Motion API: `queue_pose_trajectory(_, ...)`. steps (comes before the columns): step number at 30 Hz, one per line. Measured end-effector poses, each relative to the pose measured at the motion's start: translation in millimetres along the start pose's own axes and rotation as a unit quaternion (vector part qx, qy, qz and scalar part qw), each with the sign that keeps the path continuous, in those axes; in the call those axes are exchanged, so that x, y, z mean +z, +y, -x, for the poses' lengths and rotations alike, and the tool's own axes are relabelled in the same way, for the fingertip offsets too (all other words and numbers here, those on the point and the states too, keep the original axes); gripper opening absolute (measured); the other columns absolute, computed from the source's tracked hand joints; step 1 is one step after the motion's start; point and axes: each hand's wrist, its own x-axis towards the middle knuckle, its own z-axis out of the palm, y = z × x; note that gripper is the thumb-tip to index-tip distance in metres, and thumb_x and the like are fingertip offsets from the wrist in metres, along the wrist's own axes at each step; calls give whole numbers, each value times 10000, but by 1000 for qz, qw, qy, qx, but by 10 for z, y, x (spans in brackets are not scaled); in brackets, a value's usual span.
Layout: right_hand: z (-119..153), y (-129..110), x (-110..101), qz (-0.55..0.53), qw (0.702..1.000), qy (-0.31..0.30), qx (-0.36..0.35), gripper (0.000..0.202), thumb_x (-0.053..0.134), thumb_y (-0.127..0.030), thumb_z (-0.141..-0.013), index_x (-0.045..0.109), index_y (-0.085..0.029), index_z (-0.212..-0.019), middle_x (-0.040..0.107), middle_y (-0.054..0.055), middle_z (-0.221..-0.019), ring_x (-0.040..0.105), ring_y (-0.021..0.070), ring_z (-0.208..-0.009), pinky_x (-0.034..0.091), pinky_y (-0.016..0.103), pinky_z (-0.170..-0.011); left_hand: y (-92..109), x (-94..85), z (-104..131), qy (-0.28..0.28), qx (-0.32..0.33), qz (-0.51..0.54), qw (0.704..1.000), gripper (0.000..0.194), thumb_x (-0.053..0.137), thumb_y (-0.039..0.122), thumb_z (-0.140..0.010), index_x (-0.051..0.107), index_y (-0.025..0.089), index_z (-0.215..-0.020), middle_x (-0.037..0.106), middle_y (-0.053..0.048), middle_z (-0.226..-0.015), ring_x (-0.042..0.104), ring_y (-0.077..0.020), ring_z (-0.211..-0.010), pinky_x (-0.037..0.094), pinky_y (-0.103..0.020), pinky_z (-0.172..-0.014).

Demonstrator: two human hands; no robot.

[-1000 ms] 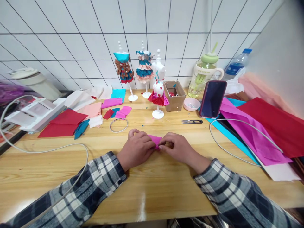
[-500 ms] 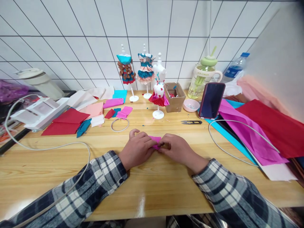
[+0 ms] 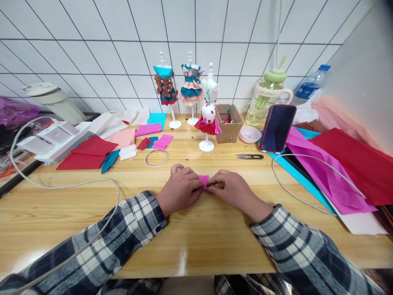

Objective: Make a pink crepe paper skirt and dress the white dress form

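Note:
Between my hands, low over the wooden table, is a small piece of magenta crepe paper [image 3: 203, 179]. My left hand [image 3: 180, 188] holds its left side, fingers closed over it and partly hiding it. The thumb and fingers of my right hand [image 3: 232, 187] pinch its right edge. Beyond the hands stand three small white dress forms. The nearest form [image 3: 210, 96] wears a red and pink pleated skirt, another form [image 3: 191, 88] a teal and peach ruffled dress, and the left form [image 3: 166, 86] brown bows.
Thread snips [image 3: 250, 156] and a metal ring [image 3: 156, 158] lie beyond my hands. A cardboard box [image 3: 229, 129], a small pink bowl [image 3: 249, 134] and an upright phone [image 3: 278, 129] stand behind. Red paper sheets [image 3: 87, 153] lie left, larger magenta sheets [image 3: 325, 176] right. A white cable [image 3: 76, 184] crosses my left sleeve.
My right fingers have shifted slightly at the magenta paper's edge, and more of its top shows between the hands. The whole view has tilted down and moved a little.

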Motion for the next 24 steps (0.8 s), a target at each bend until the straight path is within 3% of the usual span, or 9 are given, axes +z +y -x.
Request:
queue_pose_trajectory(3, 6, -1, -35, 8, 1000, 23, 9, 183, 713, -302, -776, 729, -273, -956, 689, 1, -888, 618, 165, -817, 446, 279, -702, 4, -8, 3, 0, -6, 5, 1000, 119, 577, 231, -853, 689, 240, -815, 694, 8, -790, 545, -179, -836, 228, -442, -865)
queue_pose_trajectory(8, 35, -62, -30, 34, 998, 4, -59, 309, 745, -357, -755, 701, -293, -1054, 669, 4, -955, 603, 179, -903, 440, 294, -766, 6, -2, 10, 3, -11, 15, 1000, 146, 558, 274, -876, 703, 258, -868, 699, -6, -786, 546, -184, -831, 229, -446, -870)
queue_pose_trajectory(12, 45, -104, -3, 86, 995, -4, -41, 118, 676, -312, -826, 731, -277, -924, 670, 8, -909, 600, 171, -869, 419, 286, -735, 7, 4, 3, -4, -20, 3, 1000, 158, 543, 268, -872, 700, 250, -856, 695, -10, -792, 544, -197, -851, 228, -456, -880)
queue_pose_trajectory(15, 48, -106, -5, 89, 996, -6, -20, 121, 632, -314, -862, 734, -278, -916, 669, 10, -889, 607, 159, -830, 415, 279, -703, 16, -8, -6, -14, -27, 1, 1000, 155, 549, 268, -866, 692, 235, -819, 690, -14, -789, 546, -197, -847, 228, -458, -886)
queue_pose_trajectory(19, 68, -116, -15, 58, 997, 33, -26, 325, 692, -345, -810, 662, -269, -1124, 657, 18, -993, 610, 168, -895, 435, 281, -754, 32, -29, -12, -17, -44, 21, 999, 164, 551, 301, -871, 692, 236, -820, 685, -11, -777, 557, -194, -836, 230, -456, -891)
queue_pose_trajectory(21, 71, -120, -8, 55, 998, 23, -36, 383, 720, -362, -777, 649, -279, -1144, 648, 14, -1017, 606, 175, -920, 438, 284, -769, 32, -31, -13, -17, -48, 27, 998, 160, 552, 302, -869, 697, 246, -834, 683, -8, -778, 560, -194, -837, 227, -458, -900)
queue_pose_trajectory(24, 52, -107, 19, 64, 998, 3, -22, 188, 687, -325, -803, 705, -268, -981, 646, 9, -966, 603, 163, -884, 430, 275, -744, 22, -26, -18, -21, -49, 30, 998, 159, 548, 280, -864, 698, 242, -826, 679, -8, -769, 562, -193, -834, 231, -456, -898)
